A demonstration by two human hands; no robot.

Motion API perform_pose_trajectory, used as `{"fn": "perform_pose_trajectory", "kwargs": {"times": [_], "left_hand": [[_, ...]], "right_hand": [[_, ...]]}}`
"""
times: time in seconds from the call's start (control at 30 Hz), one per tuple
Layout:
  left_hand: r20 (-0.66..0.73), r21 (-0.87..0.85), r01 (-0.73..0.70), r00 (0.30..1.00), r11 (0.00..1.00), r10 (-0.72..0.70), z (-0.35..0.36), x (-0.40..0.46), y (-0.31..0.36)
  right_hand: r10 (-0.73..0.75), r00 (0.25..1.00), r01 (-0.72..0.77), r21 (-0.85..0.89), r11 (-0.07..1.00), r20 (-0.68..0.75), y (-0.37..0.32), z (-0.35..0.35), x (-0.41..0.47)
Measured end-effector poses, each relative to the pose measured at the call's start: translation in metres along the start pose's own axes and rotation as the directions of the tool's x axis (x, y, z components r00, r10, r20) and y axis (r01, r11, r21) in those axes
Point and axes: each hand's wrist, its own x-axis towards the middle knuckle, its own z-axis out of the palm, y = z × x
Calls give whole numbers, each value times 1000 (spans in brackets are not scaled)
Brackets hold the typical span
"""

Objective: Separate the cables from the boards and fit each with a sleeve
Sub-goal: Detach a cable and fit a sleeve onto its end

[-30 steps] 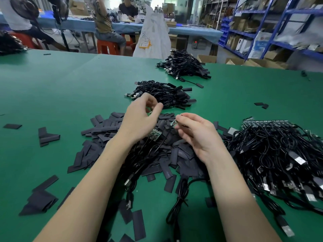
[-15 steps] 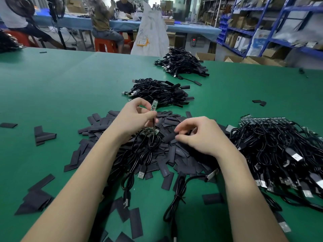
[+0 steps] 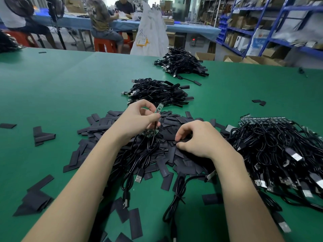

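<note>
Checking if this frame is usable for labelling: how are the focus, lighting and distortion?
Head view: hands and sleeve pile sharp; the right-edge shelving is smeared; wide-angle bends the table edge; lighting even, soft shadows, slight glare on the USB plugs; the far window is blown out.

Black sleeves [image 3: 167, 172] and black cables [image 3: 279, 154] lie on a green table [image 3: 61, 84]; the small board [image 3: 159, 108] is green.

The left hand [image 3: 138, 122] pinches a small green circuit board [image 3: 159, 108] upright; the right hand [image 3: 199, 138] picks among flat black sleeves [image 3: 167, 172] on the green table [image 3: 70, 88].
</note>
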Motion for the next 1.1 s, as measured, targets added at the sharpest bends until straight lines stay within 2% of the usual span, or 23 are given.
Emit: {"fn": "perform_pose_trajectory", "kwargs": {"times": [0.37, 0.67, 1.1], "left_hand": [[19, 33, -16, 1000, 999, 16, 3, -1, 0], [41, 37, -30, 999, 999, 29, 7, 1, -4], [45, 26, -42, 998, 999, 41, 7, 1, -6]], "right_hand": [[-29, 1000, 27, 123, 992, 12, 5, 0, 3], [-9, 1000, 7, 82, 997, 25, 2, 4, 4], [-35, 999, 38, 169, 985, -24, 10, 2, 4]]}}
